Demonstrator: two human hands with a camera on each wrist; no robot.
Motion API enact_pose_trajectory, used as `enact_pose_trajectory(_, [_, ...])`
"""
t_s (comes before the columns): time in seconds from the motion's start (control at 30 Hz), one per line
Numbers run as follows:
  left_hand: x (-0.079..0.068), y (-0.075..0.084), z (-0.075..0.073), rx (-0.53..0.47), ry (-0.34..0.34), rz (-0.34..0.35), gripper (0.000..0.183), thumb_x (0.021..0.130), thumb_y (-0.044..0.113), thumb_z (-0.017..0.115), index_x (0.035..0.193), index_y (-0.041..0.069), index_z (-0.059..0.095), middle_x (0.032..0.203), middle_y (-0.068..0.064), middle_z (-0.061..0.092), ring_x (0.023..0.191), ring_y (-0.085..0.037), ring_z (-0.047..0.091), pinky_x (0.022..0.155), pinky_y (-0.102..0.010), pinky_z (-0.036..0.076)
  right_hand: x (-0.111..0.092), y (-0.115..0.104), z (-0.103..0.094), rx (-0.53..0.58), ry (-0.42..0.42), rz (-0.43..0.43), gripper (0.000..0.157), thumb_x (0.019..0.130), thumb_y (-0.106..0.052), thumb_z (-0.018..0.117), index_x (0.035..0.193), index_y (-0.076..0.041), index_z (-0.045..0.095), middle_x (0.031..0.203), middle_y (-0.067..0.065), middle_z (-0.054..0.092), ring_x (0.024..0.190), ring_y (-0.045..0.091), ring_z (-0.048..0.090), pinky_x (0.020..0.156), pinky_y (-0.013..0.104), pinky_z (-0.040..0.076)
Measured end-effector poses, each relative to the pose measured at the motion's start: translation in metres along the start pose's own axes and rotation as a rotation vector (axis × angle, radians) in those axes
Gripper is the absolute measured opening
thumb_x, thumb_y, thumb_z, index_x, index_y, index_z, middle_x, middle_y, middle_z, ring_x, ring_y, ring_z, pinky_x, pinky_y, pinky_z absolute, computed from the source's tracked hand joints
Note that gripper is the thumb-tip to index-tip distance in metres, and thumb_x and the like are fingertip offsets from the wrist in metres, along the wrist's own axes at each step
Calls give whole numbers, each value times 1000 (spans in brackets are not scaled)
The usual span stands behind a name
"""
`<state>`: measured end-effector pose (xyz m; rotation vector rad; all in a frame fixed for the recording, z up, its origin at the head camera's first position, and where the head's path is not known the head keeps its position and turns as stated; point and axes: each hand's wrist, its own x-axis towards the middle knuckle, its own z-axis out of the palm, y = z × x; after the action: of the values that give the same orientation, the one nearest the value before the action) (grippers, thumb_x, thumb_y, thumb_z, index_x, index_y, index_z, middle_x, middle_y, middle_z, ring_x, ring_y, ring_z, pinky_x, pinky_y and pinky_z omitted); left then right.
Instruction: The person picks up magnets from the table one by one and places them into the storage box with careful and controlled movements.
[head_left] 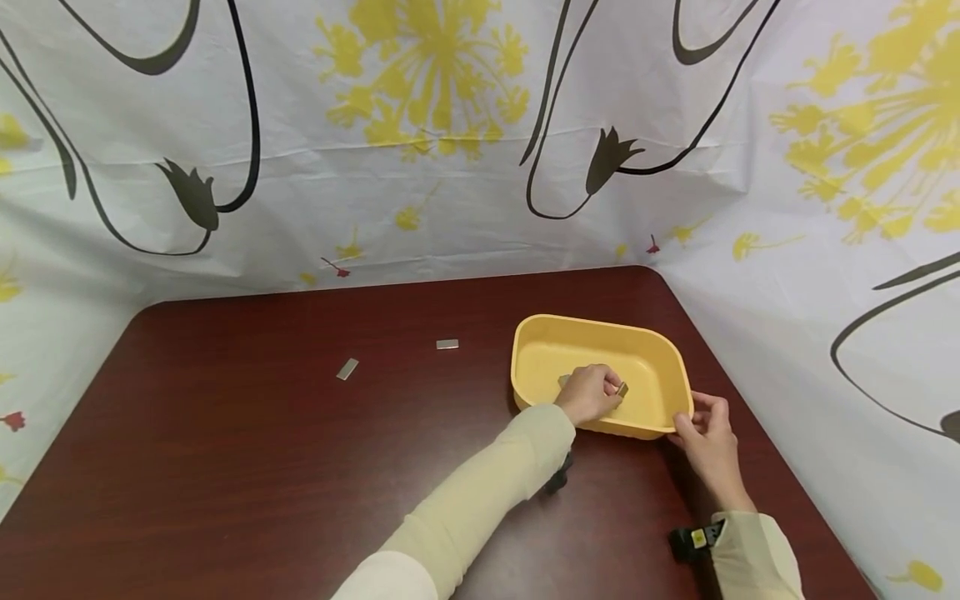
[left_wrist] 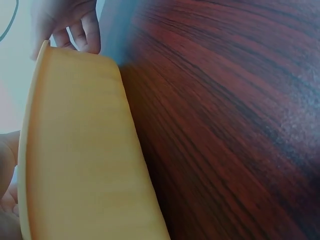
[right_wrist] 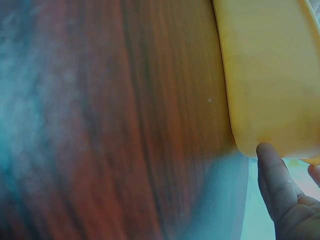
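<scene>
A yellow plastic tray (head_left: 540, 346) with rounded corners sits at the right of the dark table. My left hand (head_left: 588, 393) reaches over its near rim and pinches a small rectangular metallic piece (head_left: 622, 389) just above the tray's floor. Partly hidden behind that hand, another small silvery piece (head_left: 564, 380) lies in the tray. At the near right corner my right hand (head_left: 708, 442) grips the rim, thumb on the near side and fingers around the outer wall. The right wrist view shows a finger (right_wrist: 272, 167) against the tray wall (right_wrist: 275, 85).
Two small silvery rectangular pieces lie on the table left of the tray, one (head_left: 447, 343) farther back and one (head_left: 347, 368) more to the left. Patterned white cloth (head_left: 465, 208) hangs behind the table (head_left: 225, 450) and along its sides. The tray stands close to the right edge.
</scene>
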<state>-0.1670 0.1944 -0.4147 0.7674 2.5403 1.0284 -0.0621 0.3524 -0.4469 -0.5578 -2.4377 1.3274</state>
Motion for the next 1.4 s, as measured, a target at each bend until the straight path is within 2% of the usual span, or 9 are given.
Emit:
enact_pose_trajectory(0.17, [0,-2,-1,43,19,23,17,84,24,60,98,16,63,75,12,57,68,1,51,70,-17,33,1,-1,0,-10,-2,-13,42,87,-12,42,126,-3,31,93,16,49,66,-5,53,58,20,50])
enact_pose_trajectory(0.37, [-1,-3,-1,62,24,24,18,86,26,58,100,17,63,74,13,56,68,1,51,70,-19,32,1,-2,2,-10,0,-6,41,87,-12,43,125,-3,32,92,16,50,65,-5,53,58,20,50])
enact_pose_trajectory(0.6, [-2,-6,-2,-4,-2,5,22,81,14,60,103,17,61,78,12,55,68,-1,48,73,-21,32,0,-3,3,-6,0,-7,40,86,-12,42,124,-3,32,92,17,50,65,-5,53,58,19,50])
enact_pose_trajectory(0.77, [-3,-6,-2,-18,0,7,24,81,16,61,105,18,60,78,12,54,68,-2,49,76,-22,36,1,-2,4,-5,2,1,41,86,-12,43,124,-3,32,92,16,50,65,-4,53,58,19,49])
enact_pose_trajectory(0.87, [-4,-7,-2,-54,1,6,25,82,16,61,107,18,59,78,12,54,66,-3,49,71,-21,41,1,-1,4,-3,4,8,41,86,-12,43,125,-3,32,92,16,49,65,-4,53,58,19,50])
enact_pose_trajectory(1.0, [-4,-8,-2,-100,15,28,27,82,16,60,109,17,58,80,10,55,65,-2,49,59,-17,40,1,0,4,0,4,12,41,87,-12,43,125,-3,31,93,15,49,66,-4,53,58,20,50])
enact_pose_trajectory(1.4, [-8,-8,-8,-134,44,85,27,82,16,61,109,16,58,82,10,56,68,0,53,59,-14,39,1,2,2,-1,8,6,41,86,-13,42,124,-1,31,92,14,48,66,-4,54,58,21,50])
